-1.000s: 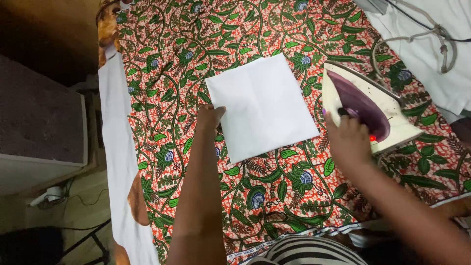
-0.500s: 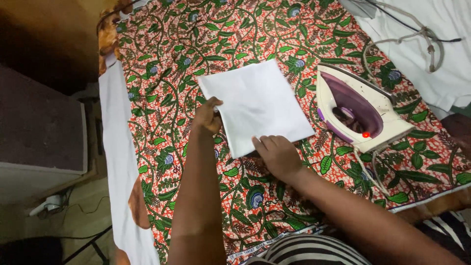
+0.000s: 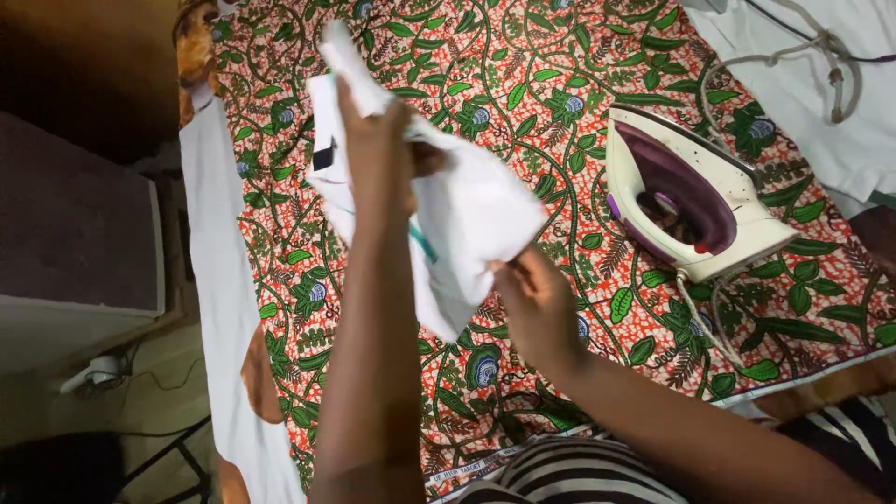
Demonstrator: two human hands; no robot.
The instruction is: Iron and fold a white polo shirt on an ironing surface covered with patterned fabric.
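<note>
Head view: nearest, the right hand (image 3: 534, 303) pinches the lower edge of a folded white cloth garment (image 3: 448, 205), likely to steady it. Beyond, the left hand (image 3: 383, 154), arm raised, grips it aloft above the red-and-green leaf-print fabric (image 3: 523, 84). Right of the garment, a white-and-purple electric iron (image 3: 686, 201) rests, parked aside.

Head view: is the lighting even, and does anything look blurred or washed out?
Head view: light falls unevenly, bright on the patterned cloth and the iron, dark along the left edge beside the grey box. The white garment, held up by the left hand and right hand, is nearly washed out, its folds faint; the hands' edges look slightly soft.
</note>
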